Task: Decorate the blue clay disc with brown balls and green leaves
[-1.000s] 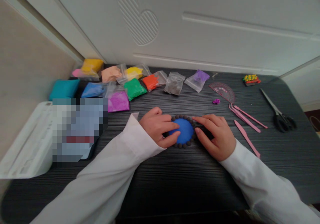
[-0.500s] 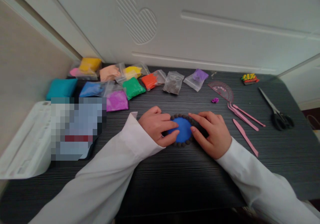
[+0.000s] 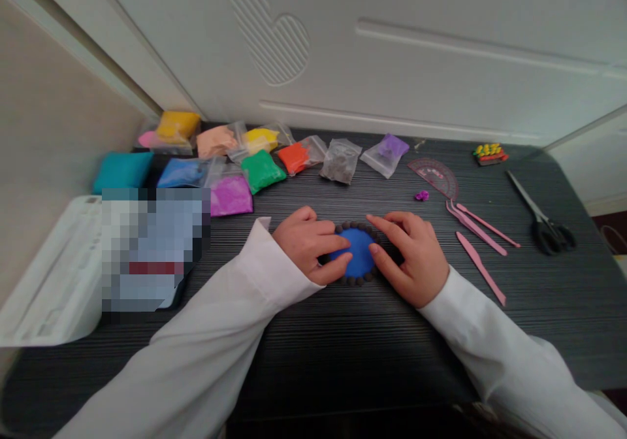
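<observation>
A round blue clay disc (image 3: 361, 253) lies flat on the dark table, edged with small dark clay balls (image 3: 353, 281). My left hand (image 3: 313, 245) holds its left side, with the thumb and a finger pressing on the blue surface; the other fingers are curled. At the right side, my right hand (image 3: 407, 253) grips the edge, its thumb on the right rim and its index fingertip at the upper right rim. My fingers hide parts of both side edges.
Bags of coloured clay, among them a green bag (image 3: 262, 170), line the back. A phone (image 3: 169, 243) lies left. Pink tools (image 3: 480, 267), a protractor (image 3: 435, 176), a purple clay bit (image 3: 421, 196), scissors (image 3: 541, 220) and a small colourful clay piece (image 3: 490, 154) are on the right.
My right hand has shifted slightly left and up along the disc's rim. My left hand keeps its place on the disc. The view has moved very little.
</observation>
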The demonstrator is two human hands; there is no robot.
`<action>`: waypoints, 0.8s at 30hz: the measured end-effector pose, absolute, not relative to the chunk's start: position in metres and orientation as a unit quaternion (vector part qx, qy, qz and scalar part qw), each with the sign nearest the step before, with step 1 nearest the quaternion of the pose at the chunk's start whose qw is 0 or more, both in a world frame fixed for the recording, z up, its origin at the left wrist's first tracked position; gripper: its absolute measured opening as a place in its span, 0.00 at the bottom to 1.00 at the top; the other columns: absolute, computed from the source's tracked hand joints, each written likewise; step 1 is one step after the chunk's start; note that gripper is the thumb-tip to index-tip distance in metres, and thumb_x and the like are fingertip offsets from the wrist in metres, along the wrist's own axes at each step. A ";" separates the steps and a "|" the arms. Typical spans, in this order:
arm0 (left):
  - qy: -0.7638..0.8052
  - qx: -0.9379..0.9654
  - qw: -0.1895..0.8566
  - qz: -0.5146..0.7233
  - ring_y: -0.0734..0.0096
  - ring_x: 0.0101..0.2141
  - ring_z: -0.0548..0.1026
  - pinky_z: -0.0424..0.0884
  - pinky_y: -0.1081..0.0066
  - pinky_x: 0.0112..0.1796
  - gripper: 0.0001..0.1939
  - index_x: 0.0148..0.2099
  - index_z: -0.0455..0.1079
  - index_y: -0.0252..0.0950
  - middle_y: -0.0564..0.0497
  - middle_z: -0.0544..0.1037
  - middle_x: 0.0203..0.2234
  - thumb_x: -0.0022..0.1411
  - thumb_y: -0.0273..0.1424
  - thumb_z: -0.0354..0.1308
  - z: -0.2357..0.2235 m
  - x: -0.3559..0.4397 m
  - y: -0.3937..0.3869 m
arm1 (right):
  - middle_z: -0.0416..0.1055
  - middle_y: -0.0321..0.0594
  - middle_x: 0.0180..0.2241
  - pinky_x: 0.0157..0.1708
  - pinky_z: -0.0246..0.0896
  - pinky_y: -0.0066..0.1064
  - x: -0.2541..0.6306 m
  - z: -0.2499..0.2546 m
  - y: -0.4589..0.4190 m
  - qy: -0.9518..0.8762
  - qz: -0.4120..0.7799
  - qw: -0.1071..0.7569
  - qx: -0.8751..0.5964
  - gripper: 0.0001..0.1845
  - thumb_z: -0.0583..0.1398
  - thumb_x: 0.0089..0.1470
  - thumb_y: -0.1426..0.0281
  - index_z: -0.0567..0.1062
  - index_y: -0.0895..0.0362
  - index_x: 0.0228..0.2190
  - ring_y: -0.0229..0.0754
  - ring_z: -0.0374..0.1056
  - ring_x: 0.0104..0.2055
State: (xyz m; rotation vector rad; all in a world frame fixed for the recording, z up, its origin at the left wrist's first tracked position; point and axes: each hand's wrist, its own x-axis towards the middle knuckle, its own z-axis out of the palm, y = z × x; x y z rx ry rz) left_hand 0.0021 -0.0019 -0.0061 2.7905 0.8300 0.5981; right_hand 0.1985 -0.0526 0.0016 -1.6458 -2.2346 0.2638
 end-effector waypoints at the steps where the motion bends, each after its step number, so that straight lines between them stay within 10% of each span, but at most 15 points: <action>1: 0.272 0.937 0.084 0.202 0.76 0.20 0.61 0.56 0.68 0.29 0.14 0.32 0.73 0.39 0.54 0.68 0.17 0.55 0.37 0.46 -0.007 0.002 -0.001 | 0.61 0.43 0.42 0.40 0.50 0.39 0.197 0.002 -0.052 -0.790 0.094 0.173 -0.580 0.23 0.51 0.50 0.62 0.63 0.53 0.48 0.45 0.57 0.43; 24: 0.361 0.914 0.104 0.153 0.75 0.22 0.65 0.57 0.68 0.30 0.22 0.49 0.64 0.38 0.51 0.73 0.24 0.55 0.41 0.46 -0.003 0.005 -0.003 | 0.62 0.43 0.42 0.40 0.48 0.40 0.192 0.003 -0.052 -0.794 0.103 0.168 -0.575 0.21 0.51 0.50 0.63 0.65 0.52 0.47 0.45 0.58 0.41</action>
